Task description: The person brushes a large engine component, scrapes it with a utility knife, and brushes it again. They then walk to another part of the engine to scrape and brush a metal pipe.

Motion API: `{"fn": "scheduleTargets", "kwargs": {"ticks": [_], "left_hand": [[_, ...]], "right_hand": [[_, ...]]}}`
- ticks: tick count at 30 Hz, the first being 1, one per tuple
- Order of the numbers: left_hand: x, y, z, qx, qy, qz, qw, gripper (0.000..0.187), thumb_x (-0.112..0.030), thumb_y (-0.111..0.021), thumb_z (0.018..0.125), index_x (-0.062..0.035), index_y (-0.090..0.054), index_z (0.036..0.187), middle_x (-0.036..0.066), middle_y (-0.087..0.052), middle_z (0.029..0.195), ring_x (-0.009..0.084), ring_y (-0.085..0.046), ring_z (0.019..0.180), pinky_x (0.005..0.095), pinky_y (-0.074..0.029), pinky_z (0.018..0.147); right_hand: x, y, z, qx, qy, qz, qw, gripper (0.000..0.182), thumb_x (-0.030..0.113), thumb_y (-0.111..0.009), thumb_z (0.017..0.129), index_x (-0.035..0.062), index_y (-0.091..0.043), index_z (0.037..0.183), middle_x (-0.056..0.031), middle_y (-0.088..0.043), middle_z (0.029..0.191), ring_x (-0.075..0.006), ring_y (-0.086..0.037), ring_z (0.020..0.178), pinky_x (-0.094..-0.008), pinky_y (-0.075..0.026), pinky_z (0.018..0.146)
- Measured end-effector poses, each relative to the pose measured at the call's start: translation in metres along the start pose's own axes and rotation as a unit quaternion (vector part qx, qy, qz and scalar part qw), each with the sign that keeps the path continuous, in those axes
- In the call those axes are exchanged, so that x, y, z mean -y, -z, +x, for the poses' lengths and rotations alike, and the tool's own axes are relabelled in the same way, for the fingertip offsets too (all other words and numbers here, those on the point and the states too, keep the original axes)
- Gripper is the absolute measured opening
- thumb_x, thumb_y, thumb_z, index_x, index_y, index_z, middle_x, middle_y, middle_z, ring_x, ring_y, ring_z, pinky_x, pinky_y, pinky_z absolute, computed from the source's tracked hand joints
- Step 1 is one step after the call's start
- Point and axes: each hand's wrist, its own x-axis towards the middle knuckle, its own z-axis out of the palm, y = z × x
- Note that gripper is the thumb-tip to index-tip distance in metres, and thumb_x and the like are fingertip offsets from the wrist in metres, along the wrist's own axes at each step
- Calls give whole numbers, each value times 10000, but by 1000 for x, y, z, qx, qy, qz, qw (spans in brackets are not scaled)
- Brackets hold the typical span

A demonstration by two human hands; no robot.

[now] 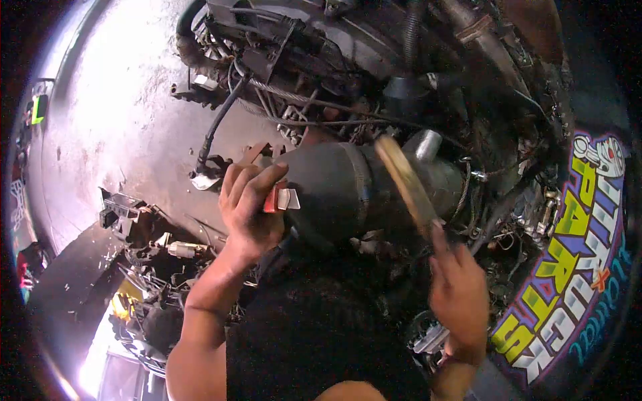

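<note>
My left hand (251,207) is closed around a small red and white piece (279,199) at the left end of a dark cylindrical tank (321,187). Its fingers cover most of the piece, and its kind is not clear. In my right hand (458,284) is a long, flat wooden tool (406,175), slightly blurred, slanting up and left over the tank's right part. The tool's working side does not show plainly. A strap (360,175) runs round the tank, and a short silvery pipe stub (428,144) stands up behind the tool.
Greasy hoses and cables (267,87) with metal vehicle parts crowd the far side. More dark parts and wiring (154,267) lie at the left on a pale floor (120,87). A painted sign (562,267) stands along the right. A corrugated hose (412,33) hangs at the top.
</note>
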Motion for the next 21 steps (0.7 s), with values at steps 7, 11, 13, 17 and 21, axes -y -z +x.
{"fn": "scheduleTargets", "kwargs": {"ticks": [7, 11, 13, 17, 21], "left_hand": [[4, 2, 0, -15, -24, -15, 999, 421, 35, -666, 637, -41, -638, 1050, 83, -620, 829, 273, -551, 721, 361, -447, 653], [5, -1, -6, -19, -13, -20, 1000, 414, -15, -666, 637, -55, -644, 1049, 76, -618, 825, 268, -579, 765, 371, -458, 700], [6, 2, 0, -8, -37, 1, 999, 430, -48, -663, 618, -72, -645, 1047, 73, -614, 821, 260, -601, 799, 377, -454, 734], [9, 4, 3, -1, -44, -10, 999, 435, -51, -662, 608, -78, -643, 1042, 66, -608, 821, 249, -604, 811, 378, -452, 752], [11, 3, -2, 23, -19, -35, 999, 385, -15, -665, 660, -83, -633, 1038, 81, -625, 859, 268, -614, 819, 379, -460, 762]], "right_hand": [[37, -9, 39, 34, -27, -38, 998, 529, 68, -531, 890, 137, -429, 1404, -241, -570, 830, -447, -560, 725, -490, -449, 627], [37, -20, 8, -48, 8, -22, 999, 514, 58, -528, 892, 111, -437, 1395, -245, -595, 825, -448, -557, 668, -492, -448, 620], [41, -40, 53, -59, -4, -15, 998, 512, 59, -527, 894, 114, -439, 1395, -243, -593, 804, -448, -554, 659, -490, -448, 618], [52, -36, 46, -60, -22, -13, 998, 508, 58, -535, 895, 121, -449, 1392, -242, -578, 746, -447, -549, 663, -481, -445, 611], [57, -34, 7, -46, -60, -13, 997, 500, 66, -521, 905, 122, -445, 1396, -243, -595, 818, -439, -570, 721, -458, -457, 646]]}}
